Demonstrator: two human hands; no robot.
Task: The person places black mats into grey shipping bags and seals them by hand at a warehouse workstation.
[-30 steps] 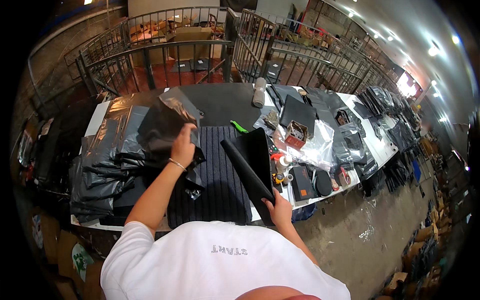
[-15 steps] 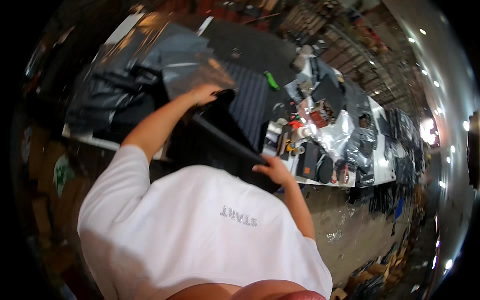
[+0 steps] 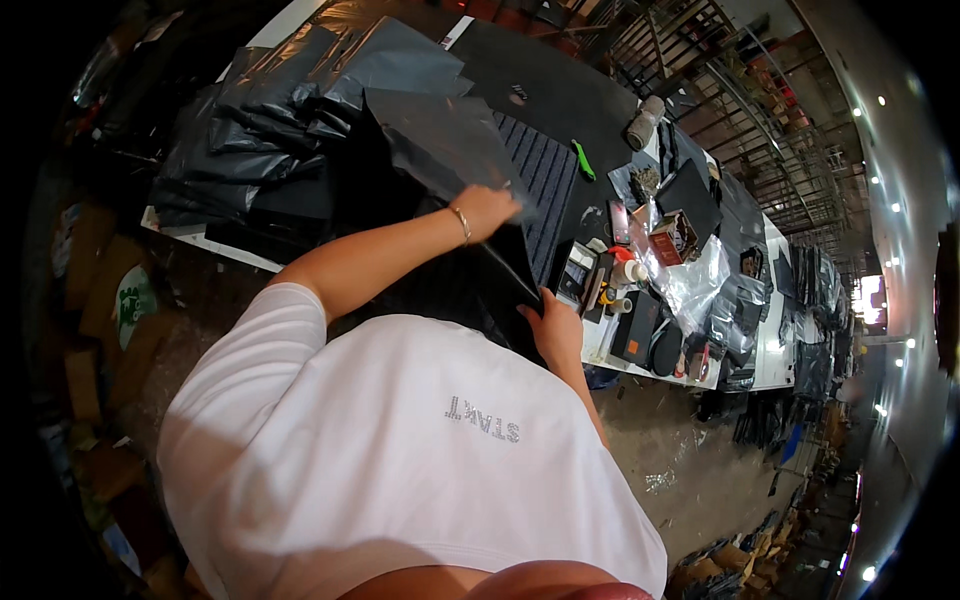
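Holding: our hands are apart, clocked from the left one. Left hand (image 3: 487, 212) is on the near edge of a shiny dark plastic sheet (image 3: 430, 140); can't tell if it grips or presses. Right hand (image 3: 555, 325), 5 o'clock, has thumb and fingers clamped on a corner of black material (image 3: 480, 285).
Plastic sheet: from the left hand toward 11, over the near side of the table (image 3: 236, 251).
Progress: looks partway to us. Sheet is spread out but not flat; black material is loose between us and the sheet. Can't tell if one is inside the other.
Ribbed mat: (image 3: 540, 185) at 2, partly covered.
Bag pile: grey plastic bags (image 3: 280, 95) at 10.
Tools: green-handled cutter (image 3: 583, 160) at 2, roll (image 3: 645, 122) beyond it.
In the way: open tray (image 3: 577, 270) just beside our right hand; carton (image 3: 673, 240) at 3, white bottle (image 3: 630, 272) and black box (image 3: 635, 330) at 4.
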